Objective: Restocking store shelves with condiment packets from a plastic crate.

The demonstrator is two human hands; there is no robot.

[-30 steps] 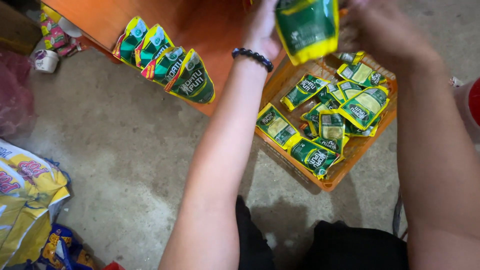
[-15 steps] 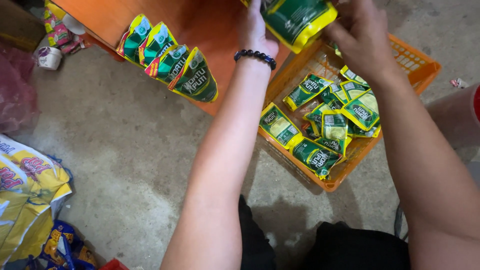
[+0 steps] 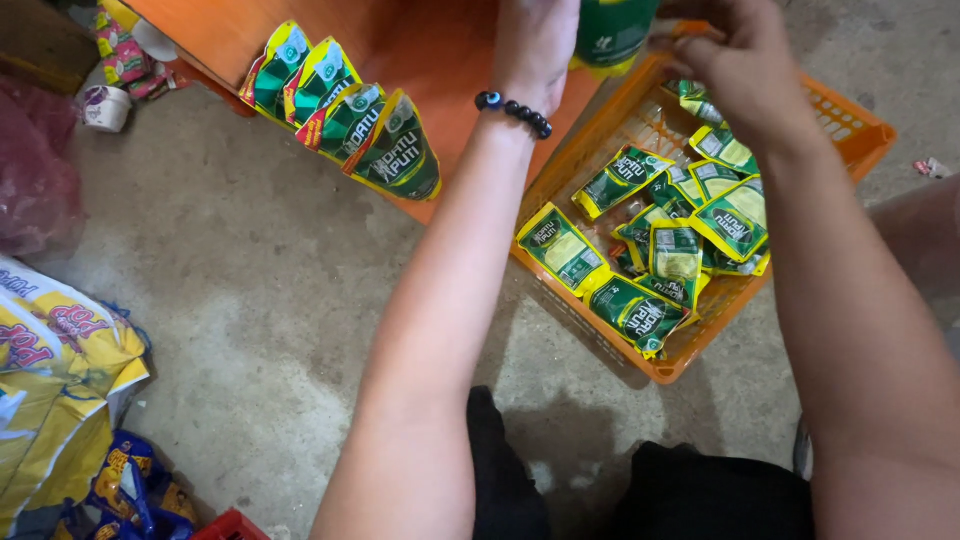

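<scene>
At the top edge of the view my left hand [image 3: 535,45] and my right hand [image 3: 745,60] both grip one green and yellow pouch [image 3: 612,35], held over the orange shelf board [image 3: 420,50]. A dark bead bracelet [image 3: 513,110] circles my left wrist. Below my right hand an orange plastic crate [image 3: 850,120] on the floor holds several more green and yellow pouches [image 3: 650,255]. A row of the same pouches [image 3: 345,120] stands upright along the shelf's edge to the left.
The floor is bare grey concrete [image 3: 250,290]. Yellow printed sacks [image 3: 55,360] and blue packets [image 3: 125,485] lie at the lower left. A reddish plastic bag [image 3: 35,185] and small packets [image 3: 120,60] sit at the upper left. My dark-clothed legs [image 3: 640,490] are at the bottom.
Both hands have carried the pouch up and away toward the shelf, so most of it is now cut off by the top edge. The view has shifted, showing more of the crate.
</scene>
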